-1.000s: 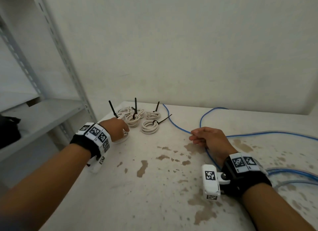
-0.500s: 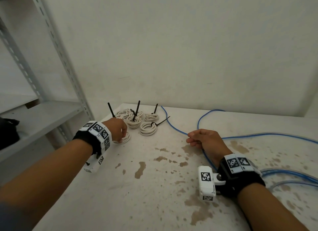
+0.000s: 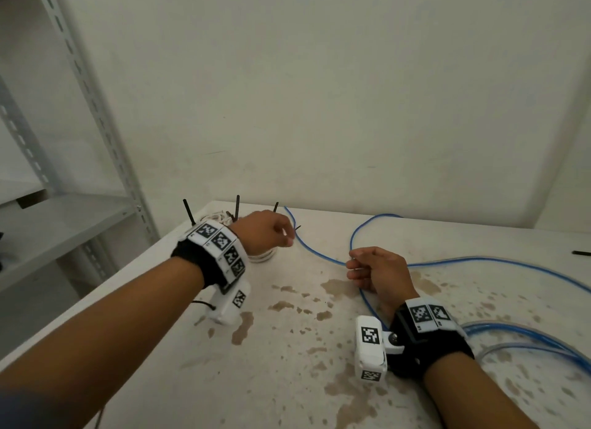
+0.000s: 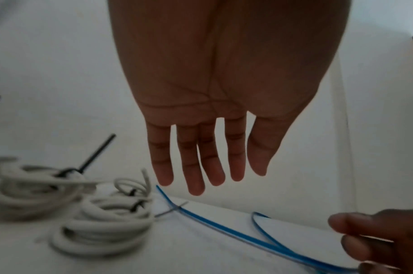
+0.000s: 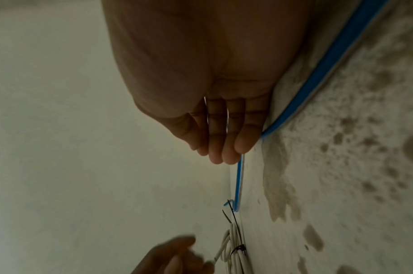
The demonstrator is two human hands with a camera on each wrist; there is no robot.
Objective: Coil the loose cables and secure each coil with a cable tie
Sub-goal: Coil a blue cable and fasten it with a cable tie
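A loose blue cable [image 3: 319, 252] snakes across the stained white table [image 3: 287, 364], and its free end lies near several white coils [image 3: 262, 256] bound with black cable ties [image 3: 237, 206]. My left hand [image 3: 271, 233] hovers over those coils; in the left wrist view the left hand [image 4: 201, 166] is spread and empty, fingertips just above the blue cable's [image 4: 224, 228] end, beside the white coils [image 4: 102, 231]. My right hand [image 3: 374, 268] rests its edge on the table. The blue cable [image 5: 329, 61] passes under the right hand's [image 5: 219, 129] little finger, and no finger is seen curled round it.
More blue cable [image 3: 527, 339] lies looped at the table's right side. A loose black tie [image 3: 580, 253] sits at the far right edge. A grey metal shelf [image 3: 64, 224] stands left of the table, and a wall [image 3: 351, 109] runs directly behind it.
My left hand has left the nearest white coil and moved right, toward the blue cable's free end. My right hand has stayed on the cable.
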